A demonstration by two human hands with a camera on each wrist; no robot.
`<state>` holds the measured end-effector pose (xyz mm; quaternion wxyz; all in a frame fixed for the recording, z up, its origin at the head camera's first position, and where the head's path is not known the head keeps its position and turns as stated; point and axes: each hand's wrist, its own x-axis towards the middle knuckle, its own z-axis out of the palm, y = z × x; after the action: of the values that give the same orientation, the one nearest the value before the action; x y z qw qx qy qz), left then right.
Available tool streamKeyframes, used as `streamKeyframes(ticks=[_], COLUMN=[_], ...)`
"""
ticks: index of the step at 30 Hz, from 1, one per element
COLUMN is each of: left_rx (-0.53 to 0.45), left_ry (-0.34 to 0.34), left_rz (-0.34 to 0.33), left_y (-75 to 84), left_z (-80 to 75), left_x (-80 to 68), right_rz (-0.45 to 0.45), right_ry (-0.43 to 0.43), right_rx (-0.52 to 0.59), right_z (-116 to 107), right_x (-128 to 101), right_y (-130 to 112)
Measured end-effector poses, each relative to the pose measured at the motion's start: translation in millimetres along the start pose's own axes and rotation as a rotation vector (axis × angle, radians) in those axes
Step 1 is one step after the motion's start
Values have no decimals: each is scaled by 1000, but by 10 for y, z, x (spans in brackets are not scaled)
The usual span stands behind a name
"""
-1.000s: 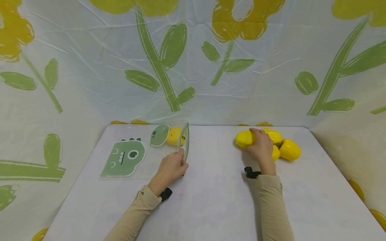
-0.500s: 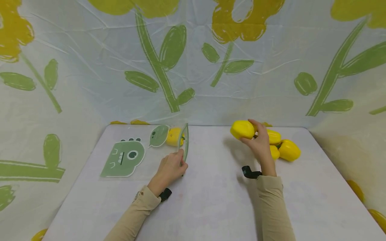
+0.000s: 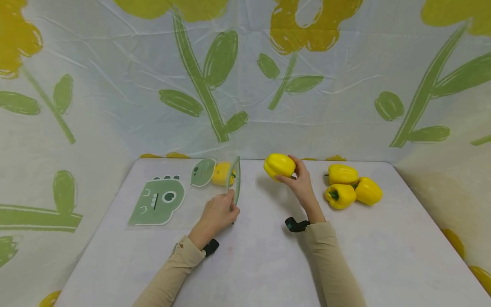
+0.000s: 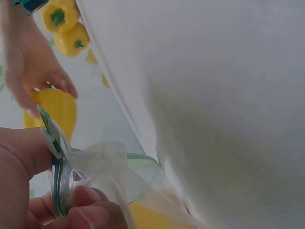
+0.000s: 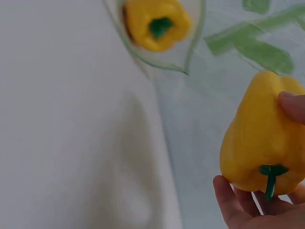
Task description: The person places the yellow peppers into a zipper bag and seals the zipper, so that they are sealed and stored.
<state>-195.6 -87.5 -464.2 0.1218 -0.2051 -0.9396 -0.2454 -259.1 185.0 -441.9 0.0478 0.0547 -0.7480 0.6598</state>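
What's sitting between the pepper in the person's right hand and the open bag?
Nothing: in the head view only bare table separates the held pepper from the bag's mouth.

pepper [image 3: 279, 165] in my right-hand fingers [image 3: 295, 168]: bright yellow w/ dark green stem. 3 more peppers [image 3: 347, 186] on the bench [image 3: 268, 256], same yellow + green. bench plain white. bag [image 3: 235, 181] is clear w/ green zip edge, green dino face print, yellow pepper inside. backdrop [image 3: 245, 76]: white, green stems/leaves, mustard-yellow flowers. my sleeves [image 3: 330, 264] beige.
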Motion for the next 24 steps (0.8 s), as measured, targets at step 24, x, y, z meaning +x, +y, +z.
streamKeyframes(ticks=[24], left_rx=[-11], left_ry=[-32], left_rz=[26], left_y=[11], left_z=[-35], left_x=[5], right_rz=[225], right_ry=[-205], right_rx=[110], right_z=[778], right_x=[364], right_y=[366])
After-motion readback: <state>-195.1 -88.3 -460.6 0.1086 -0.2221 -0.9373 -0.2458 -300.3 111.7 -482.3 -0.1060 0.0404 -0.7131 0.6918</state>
